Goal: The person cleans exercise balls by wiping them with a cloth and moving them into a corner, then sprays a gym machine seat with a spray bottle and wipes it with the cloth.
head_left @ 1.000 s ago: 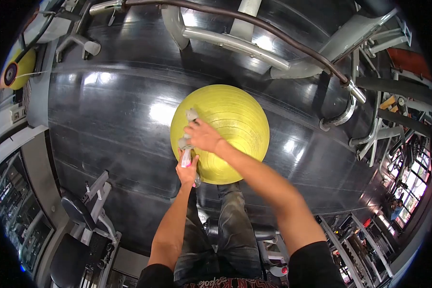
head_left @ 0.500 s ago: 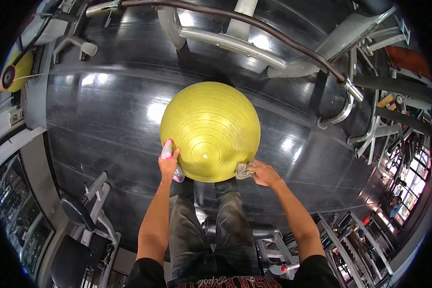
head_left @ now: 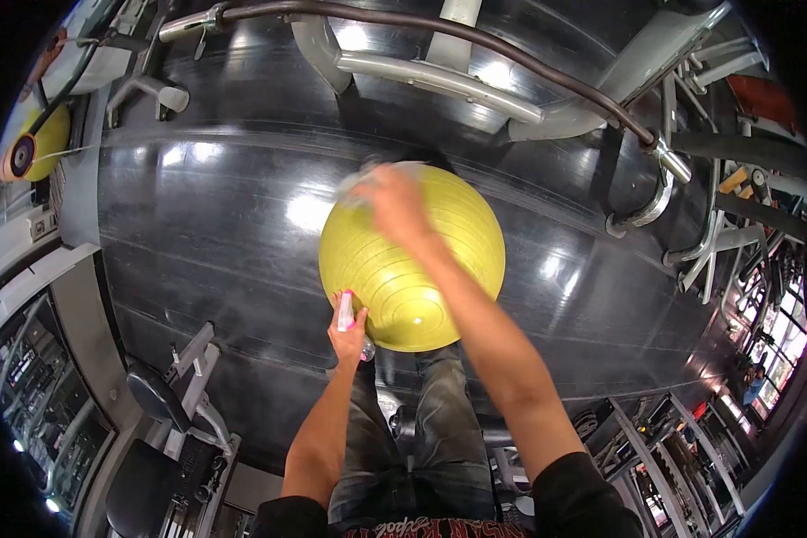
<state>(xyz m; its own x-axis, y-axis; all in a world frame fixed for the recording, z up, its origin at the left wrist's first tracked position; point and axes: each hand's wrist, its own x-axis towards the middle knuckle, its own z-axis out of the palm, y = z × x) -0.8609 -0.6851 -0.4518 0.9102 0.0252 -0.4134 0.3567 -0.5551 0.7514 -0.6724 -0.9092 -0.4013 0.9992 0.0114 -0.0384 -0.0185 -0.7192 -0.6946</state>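
A large yellow exercise ball [head_left: 412, 278] stands on the dark floor just in front of my legs. At its near left side my left hand [head_left: 346, 335] is closed round a spray bottle [head_left: 345, 309] with a pink and white head and a clear body, the hand lying against the ball. My right hand [head_left: 393, 202] reaches across to the ball's far upper left, smeared by motion. A greyish cloth [head_left: 354, 186] is under its fingers, pressed at the ball's far edge; the cloth is blurred too.
A curved brown bar [head_left: 439, 31] on a grey metal frame [head_left: 439, 82] crosses the far side. Padded gym machines [head_left: 157, 394] stand at left, and a rack [head_left: 659, 457] at lower right. Another yellow ball [head_left: 52, 142] shows at far left. A person [head_left: 755, 384] is distant at right.
My right hand has swept the cloth from the ball's near right side to its far upper left. My left hand keeps the bottle by the ball. The view has shifted slightly.
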